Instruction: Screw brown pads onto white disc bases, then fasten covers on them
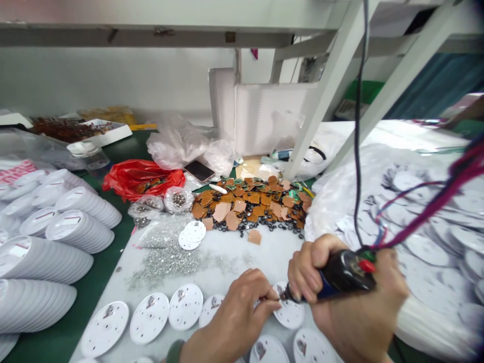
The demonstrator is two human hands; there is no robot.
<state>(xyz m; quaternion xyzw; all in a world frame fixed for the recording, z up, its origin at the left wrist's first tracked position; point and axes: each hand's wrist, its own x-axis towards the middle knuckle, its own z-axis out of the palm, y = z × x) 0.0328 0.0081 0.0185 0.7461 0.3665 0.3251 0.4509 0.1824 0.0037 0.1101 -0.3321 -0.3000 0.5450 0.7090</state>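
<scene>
My right hand (340, 297) is wrapped around a black and blue electric screwdriver (340, 275) with a red button, its tip lowered onto a white round disc (289, 312). From the tool's rear, purple and red cables (434, 201) rise to the upper right. My left hand (236, 315) pinches at the tool's tip, fingers pressed together over the same disc; what it holds is too small to name. More white discs (149, 317) lie in a row on the grey work mat (234, 252).
Heaped small silver screws (166, 257) lie on the mat. Behind them sits a pile of brown circuit boards (249, 204) and black parts. Stacks of white discs (56, 242) fill the left; a bag of discs (434, 237) lies right. A red bag (141, 179) and phone (199, 170) sit behind.
</scene>
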